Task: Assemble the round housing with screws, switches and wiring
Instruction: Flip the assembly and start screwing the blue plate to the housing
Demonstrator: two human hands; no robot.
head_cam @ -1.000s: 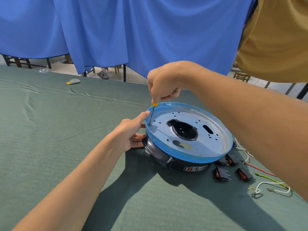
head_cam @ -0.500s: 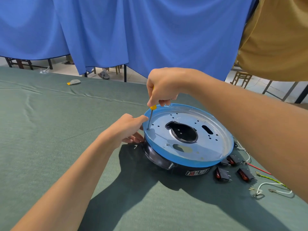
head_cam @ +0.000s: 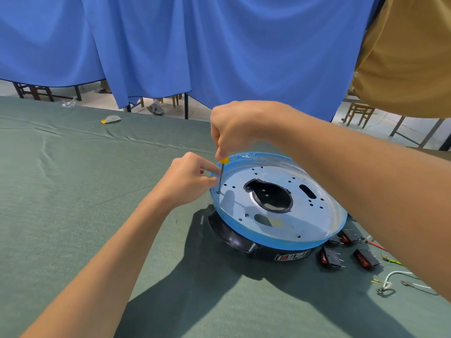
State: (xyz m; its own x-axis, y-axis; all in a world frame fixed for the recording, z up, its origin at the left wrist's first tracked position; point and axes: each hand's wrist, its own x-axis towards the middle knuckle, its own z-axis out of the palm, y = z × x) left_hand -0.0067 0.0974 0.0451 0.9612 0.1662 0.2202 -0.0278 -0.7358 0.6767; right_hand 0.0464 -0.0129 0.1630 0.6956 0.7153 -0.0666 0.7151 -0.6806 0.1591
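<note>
The round housing (head_cam: 280, 225) lies on the green cloth, a silver perforated plate with a blue film rim on a black base. My right hand (head_cam: 234, 129) grips a yellow-handled screwdriver (head_cam: 221, 176) upright, with its tip on a screw (head_cam: 219, 192) at the plate's left edge. My left hand (head_cam: 188, 178) is raised beside the left rim, and its fingertips pinch at the screwdriver shaft. Black rocker switches (head_cam: 330, 258) with red faces lie to the right of the housing, next to loose white, red and green wires (head_cam: 393, 280).
The table (head_cam: 73, 191) is covered in green cloth. A small grey and yellow object (head_cam: 111, 119) lies at its far edge. Blue curtains (head_cam: 195, 50) hang behind, with chair and table legs beneath. A person in a mustard shirt (head_cam: 410, 57) stands at the upper right.
My left hand has risen from the housing's side to the rim, and its fingers have come in to the screwdriver shaft. My right hand holds the screwdriver on the same screw.
</note>
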